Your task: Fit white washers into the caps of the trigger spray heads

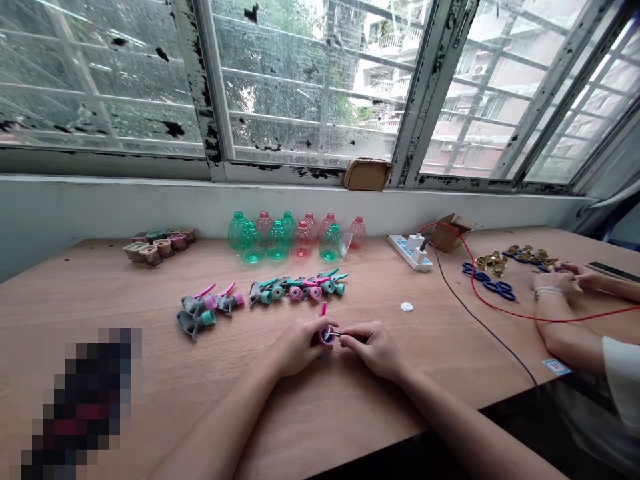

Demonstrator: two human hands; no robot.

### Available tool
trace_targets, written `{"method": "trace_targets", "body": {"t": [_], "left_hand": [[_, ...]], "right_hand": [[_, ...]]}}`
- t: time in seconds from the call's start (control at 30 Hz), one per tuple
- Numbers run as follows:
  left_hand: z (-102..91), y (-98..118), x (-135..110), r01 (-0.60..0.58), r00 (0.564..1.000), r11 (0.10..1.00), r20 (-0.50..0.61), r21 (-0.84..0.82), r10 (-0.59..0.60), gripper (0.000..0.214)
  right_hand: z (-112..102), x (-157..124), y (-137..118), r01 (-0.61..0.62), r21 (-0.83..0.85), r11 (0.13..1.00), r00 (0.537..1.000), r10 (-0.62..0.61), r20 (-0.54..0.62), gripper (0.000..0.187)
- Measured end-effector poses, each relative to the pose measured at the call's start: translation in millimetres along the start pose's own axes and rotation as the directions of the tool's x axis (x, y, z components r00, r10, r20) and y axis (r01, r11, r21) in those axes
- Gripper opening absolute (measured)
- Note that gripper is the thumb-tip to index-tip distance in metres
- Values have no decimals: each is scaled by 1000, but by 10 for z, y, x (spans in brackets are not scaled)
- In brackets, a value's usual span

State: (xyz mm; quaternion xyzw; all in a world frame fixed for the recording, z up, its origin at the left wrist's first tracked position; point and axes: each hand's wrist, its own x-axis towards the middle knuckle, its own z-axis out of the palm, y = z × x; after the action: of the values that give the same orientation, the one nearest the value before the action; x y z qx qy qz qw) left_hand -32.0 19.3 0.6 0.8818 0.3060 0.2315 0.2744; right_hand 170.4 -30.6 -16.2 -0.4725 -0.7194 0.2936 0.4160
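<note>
My left hand [295, 345] is closed around a spray-trigger head [325, 331] with a pink lever and pink collar, held just above the wooden table [150, 373]. My right hand [376, 347] pinches a thin tube or pin at the collar's opening; I cannot make out what it is. Beyond my hands lies a row of several grey trigger heads [300, 288] with pink and teal collars. A smaller group of trigger heads [205, 310] lies to the left.
Several green and pink plastic bottles [295, 237] stand by the wall. Small pots [157, 245] sit back left. A power strip [411, 251], red and black cables, and a white disc [407, 307] lie to the right. Another person's hands [560, 280] work among blue and gold parts.
</note>
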Motion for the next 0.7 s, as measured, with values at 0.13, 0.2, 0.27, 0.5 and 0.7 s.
{"method": "trace_targets", "body": {"t": [0.13, 0.2, 0.27, 0.5, 0.7], "left_hand": [[-18, -25, -11, 44, 999, 999, -19, 16, -44, 46], [-39, -35, -13, 54, 998, 998, -27, 40, -53, 42], [-58, -43, -14, 60, 998, 995, -34, 76, -57, 32], [-66, -47, -7, 58, 997, 990, -50, 132, -52, 24], [-64, -76, 12, 32, 998, 993, -49, 117, -26, 24]], "right_hand": [[-34, -2, 45, -42, -11, 999, 999, 42, -32, 28], [-109, -3, 81, -65, -24, 998, 996, 63, -65, 31], [-255, -13, 126, -79, -58, 995, 993, 73, -92, 32], [-1269, -56, 394, -190, -517, 834, 982, 163, -97, 38], [-1834, 41, 610, -260, -852, 455, 949, 283, -138, 27]]}}
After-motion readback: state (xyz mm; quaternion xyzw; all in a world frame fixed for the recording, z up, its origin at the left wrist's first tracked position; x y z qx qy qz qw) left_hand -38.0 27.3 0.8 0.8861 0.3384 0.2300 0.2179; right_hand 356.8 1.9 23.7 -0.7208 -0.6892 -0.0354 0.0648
